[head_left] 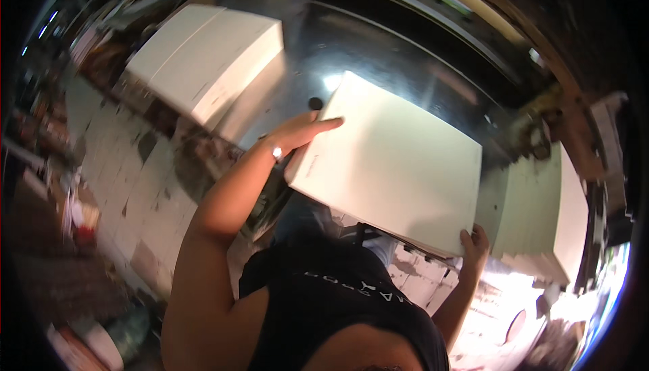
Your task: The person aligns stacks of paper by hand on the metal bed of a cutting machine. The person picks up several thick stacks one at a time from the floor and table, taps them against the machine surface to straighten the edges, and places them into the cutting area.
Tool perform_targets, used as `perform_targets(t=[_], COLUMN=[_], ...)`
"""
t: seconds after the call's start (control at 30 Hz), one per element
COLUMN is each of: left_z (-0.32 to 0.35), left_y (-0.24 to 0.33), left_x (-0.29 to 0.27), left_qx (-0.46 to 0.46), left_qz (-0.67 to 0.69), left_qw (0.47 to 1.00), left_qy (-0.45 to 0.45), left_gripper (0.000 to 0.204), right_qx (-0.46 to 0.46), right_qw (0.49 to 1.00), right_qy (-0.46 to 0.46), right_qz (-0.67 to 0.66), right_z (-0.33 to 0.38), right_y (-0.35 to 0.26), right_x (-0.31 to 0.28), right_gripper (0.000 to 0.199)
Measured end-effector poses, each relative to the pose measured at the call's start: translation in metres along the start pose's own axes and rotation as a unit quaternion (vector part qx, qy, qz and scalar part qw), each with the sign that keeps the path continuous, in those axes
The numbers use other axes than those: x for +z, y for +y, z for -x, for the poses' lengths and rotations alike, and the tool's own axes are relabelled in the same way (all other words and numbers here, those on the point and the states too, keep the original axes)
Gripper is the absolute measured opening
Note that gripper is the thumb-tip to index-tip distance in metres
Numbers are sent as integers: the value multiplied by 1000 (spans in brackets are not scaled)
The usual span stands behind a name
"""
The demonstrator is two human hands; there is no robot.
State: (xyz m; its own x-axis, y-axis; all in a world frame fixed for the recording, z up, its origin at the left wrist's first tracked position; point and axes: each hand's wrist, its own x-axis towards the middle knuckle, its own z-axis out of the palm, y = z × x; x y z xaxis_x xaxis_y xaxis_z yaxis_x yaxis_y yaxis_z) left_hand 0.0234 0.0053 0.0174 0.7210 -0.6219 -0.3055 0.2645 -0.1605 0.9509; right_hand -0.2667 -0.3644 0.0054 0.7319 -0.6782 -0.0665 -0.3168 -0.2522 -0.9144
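A thick stack of white paper sheets (399, 161) lies at a slant in front of my body, with faint print near its left edge. My left hand (301, 132) grips its left side, the thumb on top and the other fingers mostly hidden at the edge. At the near right corner, my right hand (476, 242) is closed around the edge, its fingertips showing beside the paper. The dark, shiny metal table (297, 77) shows beyond and left of the stack. Whether the stack rests on the table or is held up, I cannot tell.
Another tall white paper stack (216, 50) stands on the table at the far left. To the right is a further stack (534, 202) with uneven sheet edges. Long machine rails (433, 33) run across the back. A worn, patchy floor (115, 168) shows at left.
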Motion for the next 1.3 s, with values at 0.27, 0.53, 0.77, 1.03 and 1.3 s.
perform_targets(t=[0.27,0.53,0.77,1.03,1.3], left_z=[-17,-27,-62,-50,9], left_y=[-5,-7,1,51,64], left_x=[19,49,46,66,136], left_qx=[3,15,-47,100,252], left_qz=[-42,-37,143,-309,-638], left_qw=[999,997,985,946,725], left_qy=[-29,-71,-88,6,60], left_gripper=[49,47,33,31,16], right_qx=[84,184,170,79,-103], right_qw=[992,935,917,992,885], right_qy=[86,77,-94,-87,-120], right_qz=[42,-294,-350,35,438], right_z=[67,100,31,-51,-15], right_y=[10,27,34,-50,-109], right_x=[-25,-41,-64,-53,15], right_gripper=[34,37,61,69,31])
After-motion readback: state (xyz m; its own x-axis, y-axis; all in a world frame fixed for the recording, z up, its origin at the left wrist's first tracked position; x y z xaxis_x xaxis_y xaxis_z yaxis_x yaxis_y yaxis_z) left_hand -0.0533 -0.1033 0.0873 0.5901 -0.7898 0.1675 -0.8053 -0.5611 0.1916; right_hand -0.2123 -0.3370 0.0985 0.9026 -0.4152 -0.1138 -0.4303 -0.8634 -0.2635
